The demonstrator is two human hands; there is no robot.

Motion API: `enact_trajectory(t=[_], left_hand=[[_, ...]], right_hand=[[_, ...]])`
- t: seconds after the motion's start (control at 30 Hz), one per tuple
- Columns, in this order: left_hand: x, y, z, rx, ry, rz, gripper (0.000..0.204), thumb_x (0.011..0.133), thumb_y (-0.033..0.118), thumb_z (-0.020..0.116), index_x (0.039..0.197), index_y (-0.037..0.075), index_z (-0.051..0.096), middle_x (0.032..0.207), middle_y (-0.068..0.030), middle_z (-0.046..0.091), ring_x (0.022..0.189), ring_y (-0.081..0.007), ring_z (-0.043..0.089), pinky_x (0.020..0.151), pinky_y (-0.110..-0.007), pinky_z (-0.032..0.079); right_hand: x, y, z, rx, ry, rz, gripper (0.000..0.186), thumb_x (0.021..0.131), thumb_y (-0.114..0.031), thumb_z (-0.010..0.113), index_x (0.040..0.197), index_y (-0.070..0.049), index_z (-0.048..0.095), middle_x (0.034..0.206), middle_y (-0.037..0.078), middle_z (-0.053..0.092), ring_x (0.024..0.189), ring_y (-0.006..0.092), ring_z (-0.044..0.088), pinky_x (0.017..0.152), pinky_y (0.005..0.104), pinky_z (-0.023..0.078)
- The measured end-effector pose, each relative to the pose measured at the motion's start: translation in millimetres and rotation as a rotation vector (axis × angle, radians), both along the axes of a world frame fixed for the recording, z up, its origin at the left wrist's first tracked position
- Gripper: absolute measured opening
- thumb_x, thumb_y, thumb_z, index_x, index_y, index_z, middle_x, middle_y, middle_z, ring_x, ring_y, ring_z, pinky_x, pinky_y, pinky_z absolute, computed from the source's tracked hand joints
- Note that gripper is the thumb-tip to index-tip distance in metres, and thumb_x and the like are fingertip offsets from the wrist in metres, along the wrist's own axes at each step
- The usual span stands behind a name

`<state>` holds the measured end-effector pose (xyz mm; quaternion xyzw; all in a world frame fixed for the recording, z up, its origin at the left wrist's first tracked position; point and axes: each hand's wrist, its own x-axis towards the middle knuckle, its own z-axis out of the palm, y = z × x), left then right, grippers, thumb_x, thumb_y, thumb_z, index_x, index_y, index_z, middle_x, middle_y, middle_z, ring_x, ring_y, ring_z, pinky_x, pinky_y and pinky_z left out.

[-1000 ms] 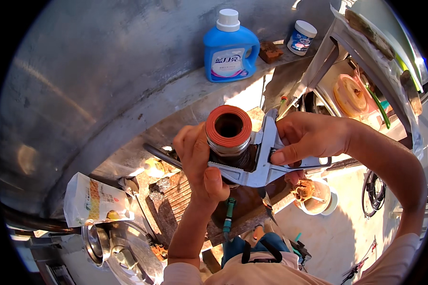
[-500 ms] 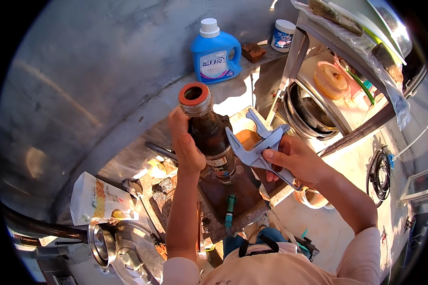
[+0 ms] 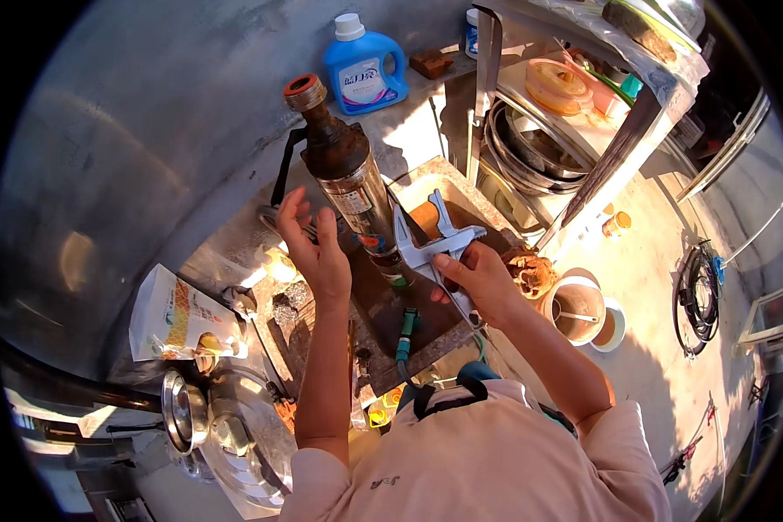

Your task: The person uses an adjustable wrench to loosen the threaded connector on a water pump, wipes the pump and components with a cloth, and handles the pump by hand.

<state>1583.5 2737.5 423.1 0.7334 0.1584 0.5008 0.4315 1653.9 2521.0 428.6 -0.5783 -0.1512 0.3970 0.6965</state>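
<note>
A submersible pump (image 3: 355, 193), a long metal cylinder with a rusty neck and a threaded outlet ringed in red, stands tilted in the stone sink (image 3: 428, 350). My left hand (image 3: 320, 261) is off the pump, just to its left, fingers spread with nothing in them. In my right hand (image 3: 485, 280) is a grey-blue wide-jaw adjustable wrench (image 3: 426, 252), gripped by its handle. Its jaws point up and away from me, beside the pump's lower right side. Whether wrench and pump touch, I cannot tell. A hose with a green connector (image 3: 409, 321) lies at the sink's near end.
Behind the pump a blue detergent bottle (image 3: 363, 76) stands on the ledge. Stacked metal basins (image 3: 539, 143) sit under a metal-framed rack at right. A white bag (image 3: 183, 317) and a steel bowl (image 3: 183, 413) are at left. A bucket (image 3: 576, 306) stands right of the sink.
My left hand has let go of the pump's upper part and opened. The pump now stands farther from me, lower in the sink. The wrench stays in my right hand. The view has shifted.
</note>
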Motion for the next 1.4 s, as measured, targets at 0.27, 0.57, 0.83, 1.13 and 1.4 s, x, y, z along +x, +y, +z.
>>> enact_trajectory(t=[0.27,0.57,0.83,1.13,1.4], left_hand=[[-28,-75,-36,-0.593,-0.046,-0.573,0.032,0.100,0.016,0.047,0.126,-0.002,0.053,0.107,-0.0121,0.065,0.095,-0.0176,0.064,0.082,-0.031,0.052],[-19,-98,-21,-0.523,-0.064,-0.488,0.028,0.095,0.007,0.054,0.122,-0.002,0.055,0.100,-0.0084,0.065,0.093,-0.0143,0.062,0.082,-0.027,0.049],[-1,-92,10,-0.569,-0.101,-0.264,0.029,0.092,0.002,0.054,0.120,-0.004,0.057,0.093,-0.0090,0.067,0.081,-0.0135,0.065,0.069,-0.026,0.052],[20,-73,46,-0.569,-0.164,-0.126,0.044,0.090,0.000,0.056,0.133,-0.003,0.046,0.096,-0.0139,0.068,0.083,-0.0159,0.067,0.060,-0.024,0.055],[23,-24,63,-0.590,-0.205,-0.279,0.039,0.090,0.000,0.055,0.128,-0.004,0.050,0.094,-0.0139,0.069,0.084,-0.0171,0.068,0.066,-0.028,0.058]], right_hand=[[-8,-7,-28,0.024,-0.057,0.030,0.029,0.090,-0.023,0.066,0.102,0.002,0.058,0.084,0.007,0.065,0.057,0.0128,0.061,0.053,0.0244,0.051],[18,-17,-25,0.069,-0.146,0.168,0.028,0.092,-0.024,0.063,0.099,0.003,0.060,0.085,0.008,0.066,0.060,0.0134,0.063,0.053,0.0241,0.050],[48,1,8,0.034,-0.204,0.293,0.032,0.090,-0.021,0.065,0.107,0.005,0.055,0.092,0.010,0.065,0.065,0.0141,0.065,0.058,0.0249,0.054],[79,18,65,-0.141,-0.471,0.398,0.036,0.085,-0.018,0.070,0.109,0.003,0.054,0.088,0.008,0.064,0.071,0.0122,0.063,0.061,0.0263,0.054],[54,30,93,-0.106,-0.509,0.299,0.053,0.083,-0.008,0.069,0.127,0.005,0.042,0.086,0.009,0.063,0.069,0.0133,0.064,0.058,0.0262,0.054]])
